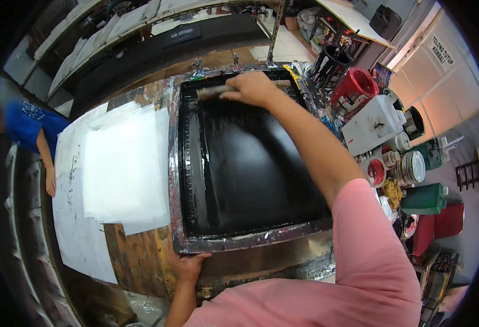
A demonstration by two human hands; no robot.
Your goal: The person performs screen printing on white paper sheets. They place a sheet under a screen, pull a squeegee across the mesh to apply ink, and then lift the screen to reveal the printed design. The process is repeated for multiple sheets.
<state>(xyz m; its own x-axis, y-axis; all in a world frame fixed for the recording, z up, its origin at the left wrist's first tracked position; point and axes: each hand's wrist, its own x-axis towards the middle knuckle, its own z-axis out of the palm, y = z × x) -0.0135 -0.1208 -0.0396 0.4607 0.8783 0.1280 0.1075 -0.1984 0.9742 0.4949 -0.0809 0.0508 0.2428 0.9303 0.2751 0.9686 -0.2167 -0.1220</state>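
Observation:
A screen printing frame lies on the worktable, its mesh covered in glossy black ink with faint lettering near the far end. My right hand reaches across to that far end. Its fingers are closed round the handle of a squeegee, which lies crosswise over the mesh; the hand hides part of it. At the near left corner, my left hand grips the frame's edge, thumb along the front, other fingers partly hidden.
A stack of white sheets lies left of the frame. A person in a blue shirt stands at the far left, one hand at the table's edge. Ink tubs, a red bucket, a white jerrycan and a green jerrycan crowd the right side.

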